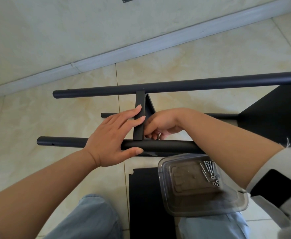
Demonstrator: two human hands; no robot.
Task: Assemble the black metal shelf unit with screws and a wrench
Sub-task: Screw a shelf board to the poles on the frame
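The black shelf frame [158, 87] lies on floor tiles; no writing is legible. The left hand [113, 135], fingers straight, presses its crossbar [139, 118] and near tube [158, 146]. Beside it, the right hand [160, 125] pinches a small metal piece [159, 135]

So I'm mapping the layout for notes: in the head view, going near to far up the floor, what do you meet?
Clear plastic tray of screws → near black tube → thin middle tube → far black tube → baseboard.
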